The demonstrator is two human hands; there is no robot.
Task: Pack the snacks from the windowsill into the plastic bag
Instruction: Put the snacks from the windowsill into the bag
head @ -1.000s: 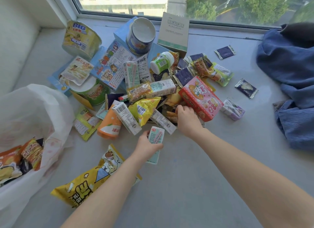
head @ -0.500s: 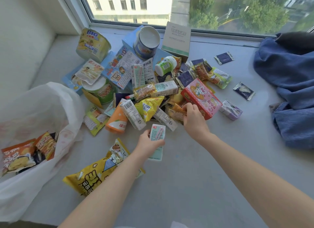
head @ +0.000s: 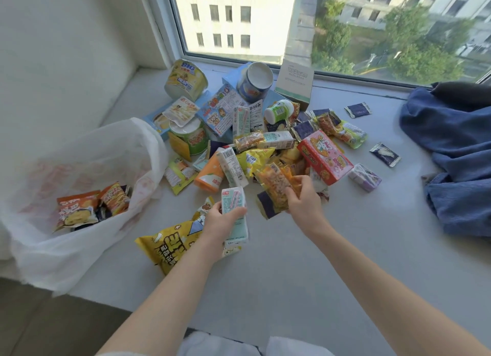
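A heap of snacks covers the grey windowsill (head: 332,249) in front of the window. My left hand (head: 221,222) grips a pale green drink carton (head: 235,214), lifted just above a big yellow snack bag (head: 170,242). My right hand (head: 303,201) holds a clear orange snack packet (head: 276,189) together with a dark blue one, raised off the near edge of the heap. The white plastic bag (head: 87,156) lies open at the left with several orange packets (head: 77,209) inside.
Cup noodles (head: 186,79), a pink box (head: 324,156), an orange bottle (head: 210,176), small cartons and sachets stay in the heap. A white box (head: 293,83) leans on the window frame. Blue cloth (head: 457,153) is bunched at the right. A wall closes the left side.
My right hand has pulled the orange packet out of the heap toward me. My left hand has lifted the green carton off the sill. The view has tilted up.
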